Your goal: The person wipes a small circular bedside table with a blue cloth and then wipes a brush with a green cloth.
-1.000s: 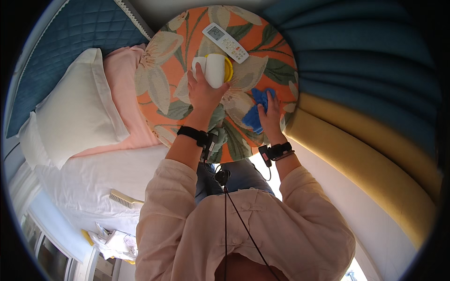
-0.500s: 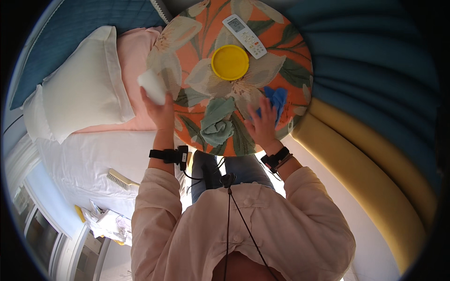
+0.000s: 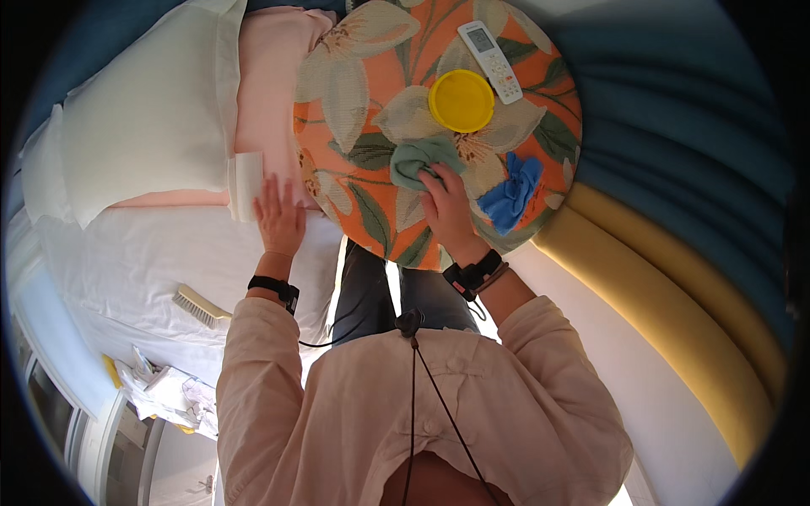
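Head cam: right hand (image 3: 449, 207) has its fingers pinched on a crumpled sage-green fabric cloth (image 3: 408, 163), toward 7 o'clock from the middle of the round orange floral surface (image 3: 337, 110). Bunched folds probably make it easy to grab. Left hand (image 3: 281, 223), fingers spread wide, is off the edge around 8 o'clock, right beside a smooth white container (image 3: 246, 181) on pale pink fabric bedding (image 3: 270, 93), which likely cushions it. Crumpled blue cloth (image 3: 510, 196) sits loose at 4.

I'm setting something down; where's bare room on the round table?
Free: left of the yellow disc and green cloth, to the table's left rim; also between remote and blue cloth. Crowded: the remote close by the disc, and the right hand at the green cloth.
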A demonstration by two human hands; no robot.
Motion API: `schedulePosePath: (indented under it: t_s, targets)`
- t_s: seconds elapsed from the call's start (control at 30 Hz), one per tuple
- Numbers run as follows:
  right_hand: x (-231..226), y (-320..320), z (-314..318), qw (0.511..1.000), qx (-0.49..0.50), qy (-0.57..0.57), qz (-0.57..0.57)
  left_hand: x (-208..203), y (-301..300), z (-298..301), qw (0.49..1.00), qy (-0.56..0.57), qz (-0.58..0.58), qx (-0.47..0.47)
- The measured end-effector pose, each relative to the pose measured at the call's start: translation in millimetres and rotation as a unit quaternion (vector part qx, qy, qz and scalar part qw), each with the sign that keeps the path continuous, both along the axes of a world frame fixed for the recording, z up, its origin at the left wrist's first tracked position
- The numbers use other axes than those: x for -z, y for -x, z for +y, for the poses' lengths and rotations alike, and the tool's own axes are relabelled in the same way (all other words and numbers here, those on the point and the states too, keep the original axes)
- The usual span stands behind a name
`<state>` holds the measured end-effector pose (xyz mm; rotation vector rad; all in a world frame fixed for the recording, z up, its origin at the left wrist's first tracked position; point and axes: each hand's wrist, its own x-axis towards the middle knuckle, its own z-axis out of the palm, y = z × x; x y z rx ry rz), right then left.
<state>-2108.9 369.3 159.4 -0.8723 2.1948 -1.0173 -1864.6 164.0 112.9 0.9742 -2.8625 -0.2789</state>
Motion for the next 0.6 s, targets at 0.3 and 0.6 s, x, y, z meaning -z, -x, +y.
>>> schedulePosePath:
  t_s: [0.3, 0.6]
  targets:
    - [9, 3, -160, 0.934, -0.153, -0.059, 0.318, 33, 37, -66, 0.979, -0.056, 0.105, 0.168]
    - [17, -66, -48, 0.92, -0.255, -0.121, 0.273, 60, 28, -72, 0.987, -0.111, 0.064, 0.098]
